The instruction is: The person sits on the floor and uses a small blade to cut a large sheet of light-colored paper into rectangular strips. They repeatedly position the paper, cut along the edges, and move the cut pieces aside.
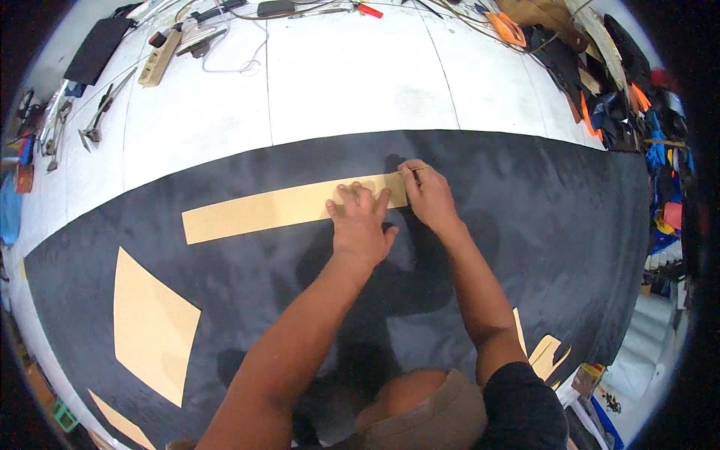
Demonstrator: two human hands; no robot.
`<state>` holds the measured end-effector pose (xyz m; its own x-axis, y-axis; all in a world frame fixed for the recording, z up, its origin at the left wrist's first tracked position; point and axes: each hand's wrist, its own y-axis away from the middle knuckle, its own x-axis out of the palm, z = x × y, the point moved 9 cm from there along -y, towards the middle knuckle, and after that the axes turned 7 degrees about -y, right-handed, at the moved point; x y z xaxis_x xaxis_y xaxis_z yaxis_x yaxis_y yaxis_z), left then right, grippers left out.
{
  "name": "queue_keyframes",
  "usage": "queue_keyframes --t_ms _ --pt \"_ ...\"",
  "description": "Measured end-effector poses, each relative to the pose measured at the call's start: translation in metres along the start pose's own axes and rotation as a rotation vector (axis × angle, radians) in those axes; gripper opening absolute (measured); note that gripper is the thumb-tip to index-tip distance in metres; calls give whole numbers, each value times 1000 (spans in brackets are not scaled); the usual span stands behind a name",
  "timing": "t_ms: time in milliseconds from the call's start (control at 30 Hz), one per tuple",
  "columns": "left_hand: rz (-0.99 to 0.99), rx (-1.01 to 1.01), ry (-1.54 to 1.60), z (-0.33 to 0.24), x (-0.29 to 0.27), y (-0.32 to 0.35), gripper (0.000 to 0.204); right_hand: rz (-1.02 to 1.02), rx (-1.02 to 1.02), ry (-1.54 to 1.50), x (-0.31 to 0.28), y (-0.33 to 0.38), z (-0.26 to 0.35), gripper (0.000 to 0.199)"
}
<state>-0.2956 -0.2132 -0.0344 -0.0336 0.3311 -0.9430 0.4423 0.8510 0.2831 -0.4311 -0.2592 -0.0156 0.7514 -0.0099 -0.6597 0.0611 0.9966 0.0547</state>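
Here the left hand (361, 229) pins the tan strip (292, 207); right hand (426, 195) at its end.

head view | worn on head, faces steeply down | close over table (337, 82) | fisheye-bent edges

1. A white worktable (337, 82) fills the far half of the view.
2. A beige power strip (160, 57) lies at its far left, near metal hand tools (97, 116).
3. Orange-handled scissors (507, 28) rest far right.
4. A heap of dark and coloured scraps (622, 105) crowds the right edge.
5. A broad tan card piece (150, 326) lies lower left.
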Motion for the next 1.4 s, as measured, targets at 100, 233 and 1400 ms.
queue_keyframes --t_ms 100,233,1400 --pt "22 10 10 -6 1 -3 76 11 -69 -1 5 3 2 25" --pt "21 13 -13 -2 -1 -4 75 -4 4 -9 5 2 1 26" --pt "76 4 -113 -5 -1 -10 76 115 -130 172 -9 43 -10 21"
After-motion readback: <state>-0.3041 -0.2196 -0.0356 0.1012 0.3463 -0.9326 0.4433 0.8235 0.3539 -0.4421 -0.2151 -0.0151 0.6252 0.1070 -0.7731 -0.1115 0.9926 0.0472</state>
